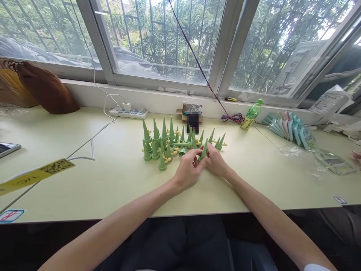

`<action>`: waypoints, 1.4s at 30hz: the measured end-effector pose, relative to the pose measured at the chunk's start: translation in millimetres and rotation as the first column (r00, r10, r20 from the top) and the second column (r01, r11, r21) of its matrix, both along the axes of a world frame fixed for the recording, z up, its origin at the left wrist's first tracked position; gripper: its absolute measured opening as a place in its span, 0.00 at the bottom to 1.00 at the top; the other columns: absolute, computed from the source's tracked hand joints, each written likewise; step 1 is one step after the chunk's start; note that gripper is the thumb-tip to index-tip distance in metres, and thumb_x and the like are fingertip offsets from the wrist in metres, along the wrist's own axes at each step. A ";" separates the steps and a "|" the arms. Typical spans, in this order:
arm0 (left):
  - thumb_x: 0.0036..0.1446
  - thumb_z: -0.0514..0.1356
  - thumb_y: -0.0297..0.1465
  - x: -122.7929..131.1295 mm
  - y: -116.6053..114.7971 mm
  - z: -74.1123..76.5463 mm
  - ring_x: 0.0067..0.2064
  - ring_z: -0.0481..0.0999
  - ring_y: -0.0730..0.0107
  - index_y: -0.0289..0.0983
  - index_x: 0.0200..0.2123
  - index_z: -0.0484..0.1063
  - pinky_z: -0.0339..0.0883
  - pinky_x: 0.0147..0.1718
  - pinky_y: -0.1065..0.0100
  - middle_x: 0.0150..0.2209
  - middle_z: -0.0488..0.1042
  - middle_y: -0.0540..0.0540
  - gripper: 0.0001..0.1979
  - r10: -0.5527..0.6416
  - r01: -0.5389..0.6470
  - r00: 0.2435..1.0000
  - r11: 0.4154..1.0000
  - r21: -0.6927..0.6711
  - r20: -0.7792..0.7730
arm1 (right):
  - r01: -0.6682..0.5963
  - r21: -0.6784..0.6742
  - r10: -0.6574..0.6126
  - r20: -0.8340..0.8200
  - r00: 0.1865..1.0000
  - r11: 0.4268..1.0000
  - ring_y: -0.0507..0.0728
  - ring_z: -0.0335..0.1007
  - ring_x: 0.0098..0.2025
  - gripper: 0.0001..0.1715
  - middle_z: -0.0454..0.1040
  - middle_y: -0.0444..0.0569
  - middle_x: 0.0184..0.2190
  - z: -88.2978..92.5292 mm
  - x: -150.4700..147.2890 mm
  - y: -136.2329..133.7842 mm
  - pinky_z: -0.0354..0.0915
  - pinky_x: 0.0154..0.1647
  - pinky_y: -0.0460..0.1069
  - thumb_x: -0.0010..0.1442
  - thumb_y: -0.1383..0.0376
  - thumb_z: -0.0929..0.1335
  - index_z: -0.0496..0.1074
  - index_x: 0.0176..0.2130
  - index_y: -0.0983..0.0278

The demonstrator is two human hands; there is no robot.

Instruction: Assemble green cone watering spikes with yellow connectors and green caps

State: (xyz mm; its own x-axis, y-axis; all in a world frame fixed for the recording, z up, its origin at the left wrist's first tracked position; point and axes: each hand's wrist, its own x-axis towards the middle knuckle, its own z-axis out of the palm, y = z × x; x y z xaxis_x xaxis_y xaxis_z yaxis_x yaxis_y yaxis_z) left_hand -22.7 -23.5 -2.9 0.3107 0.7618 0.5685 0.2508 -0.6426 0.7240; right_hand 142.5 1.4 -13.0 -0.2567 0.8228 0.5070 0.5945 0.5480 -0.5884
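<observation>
My left hand (189, 167) and my right hand (216, 160) meet over the table, both closed around one green plastic cone (204, 150) whose tip points up. The base of that cone is partly hidden by my fingers. Just beyond and to the left stand several more green cones (162, 160) on round bases, upright in loose rows. Small yellow pieces (175, 151) lie among them. A green tube-like part (182, 144) lies flat in the middle of the group, and more cones (220, 142) lean to the right of my hands.
A small cardboard box (193, 109) and a power strip (129, 112) sit along the wall. Right of them stand a green drink bottle (252, 114) and bagged pastel items (293, 128). A yellow tag (36, 175) and a phone (8, 149) are at left. Another person's hand (357, 155) shows at the right edge.
</observation>
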 end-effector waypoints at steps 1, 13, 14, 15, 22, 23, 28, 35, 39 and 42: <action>0.61 0.59 0.32 0.0 -0.3 0.3 0.26 0.67 0.76 0.36 0.43 0.71 0.63 0.24 0.72 0.36 0.75 0.47 0.08 -0.006 0.006 1.000 1.000 -0.017 -0.004 | 0.017 -0.011 -0.017 -0.030 0.999 1.000 0.56 0.63 0.34 0.08 0.68 0.47 0.33 1.5 -0.5 -0.8 0.63 0.37 0.51 0.57 0.73 0.61 0.65 0.37 0.63; 0.61 0.59 0.41 -0.8 6.8 3.7 0.24 0.69 0.75 0.36 0.36 0.69 0.63 0.22 0.72 0.32 0.74 0.48 0.13 0.011 0.035 0.991 0.940 -0.339 0.135 | 0.095 0.083 -0.082 -0.145 0.986 0.992 0.57 0.70 0.37 0.13 0.72 0.51 0.35 9.4 -1.6 -3.5 0.67 0.37 0.51 0.67 0.61 0.63 0.76 0.44 0.61; 0.61 0.59 0.42 -1.1 8.5 3.4 0.23 0.69 0.75 0.36 0.36 0.69 0.63 0.20 0.72 0.30 0.73 0.48 0.14 0.021 0.048 0.985 0.921 -0.386 0.171 | 0.098 0.087 -0.083 -0.160 0.984 0.991 0.57 0.70 0.37 0.13 0.72 0.51 0.36 9.9 -1.6 -4.0 0.68 0.37 0.51 0.67 0.61 0.64 0.76 0.44 0.61; 0.61 0.59 0.43 -1.5 10.2 2.9 0.22 0.68 0.76 0.36 0.36 0.68 0.62 0.19 0.72 0.28 0.72 0.49 0.15 0.034 0.059 0.978 0.900 -0.432 0.205 | 0.102 0.093 -0.084 -0.176 0.981 0.990 0.57 0.70 0.36 0.12 0.73 0.50 0.36 10.3 -1.7 -4.5 0.68 0.38 0.51 0.67 0.60 0.64 0.76 0.44 0.61; 0.62 0.57 0.46 -4.7 18.1 -2.5 0.15 0.63 0.77 0.37 0.35 0.68 0.58 0.14 0.73 0.18 0.65 0.54 0.17 0.074 0.078 0.961 0.851 -0.519 0.267 | 0.084 0.062 -0.057 -0.351 0.935 0.995 0.56 0.75 0.37 0.11 0.78 0.49 0.36 10.7 -4.7 -9.6 0.72 0.41 0.52 0.63 0.57 0.69 0.76 0.40 0.61; 0.62 0.57 0.46 -4.9 18.3 -2.8 0.15 0.64 0.77 0.37 0.35 0.68 0.58 0.14 0.73 0.18 0.66 0.54 0.17 0.072 0.079 0.961 0.854 -0.514 0.266 | 0.068 0.050 -0.045 -0.364 0.930 0.996 0.56 0.75 0.36 0.10 0.78 0.49 0.36 10.7 -5.5 -10.3 0.72 0.40 0.52 0.62 0.57 0.69 0.76 0.40 0.61; 0.62 0.57 0.47 -5.2 17.7 -2.0 0.15 0.65 0.76 0.38 0.34 0.67 0.59 0.15 0.72 0.18 0.67 0.54 0.18 0.062 0.090 0.962 0.850 -0.519 0.267 | 0.011 0.023 -0.001 -0.382 0.924 1.000 0.55 0.74 0.34 0.09 0.79 0.49 0.35 12.8 -8.7 -12.8 0.72 0.39 0.52 0.62 0.58 0.70 0.76 0.38 0.61; 0.60 0.59 0.49 -5.2 17.8 -1.7 0.15 0.66 0.76 0.37 0.33 0.67 0.60 0.15 0.73 0.18 0.67 0.54 0.19 0.059 0.094 0.962 0.847 -0.524 0.268 | 0.004 0.019 0.004 -0.388 0.922 1.000 0.55 0.73 0.33 0.10 0.78 0.49 0.34 14.3 -10.2 -13.8 0.72 0.37 0.51 0.60 0.57 0.71 0.76 0.37 0.61; 0.60 0.59 0.48 -4.2 17.6 -1.5 0.16 0.68 0.75 0.37 0.31 0.65 0.61 0.14 0.73 0.19 0.67 0.54 0.19 0.064 0.110 0.953 0.836 -0.538 0.295 | -0.014 0.020 0.020 -0.399 0.917 1.000 0.54 0.72 0.33 0.09 0.78 0.48 0.34 11.9 -9.6 -13.0 0.71 0.37 0.51 0.61 0.58 0.71 0.75 0.37 0.61; 0.60 0.59 0.47 -3.4 16.8 -1.2 0.17 0.69 0.75 0.37 0.31 0.64 0.63 0.15 0.73 0.19 0.67 0.54 0.19 0.068 0.117 0.950 0.827 -0.550 0.305 | -0.004 0.013 0.009 -0.391 0.921 1.000 0.55 0.72 0.34 0.09 0.77 0.48 0.34 10.6 -9.3 -12.6 0.71 0.38 0.52 0.61 0.58 0.71 0.75 0.37 0.61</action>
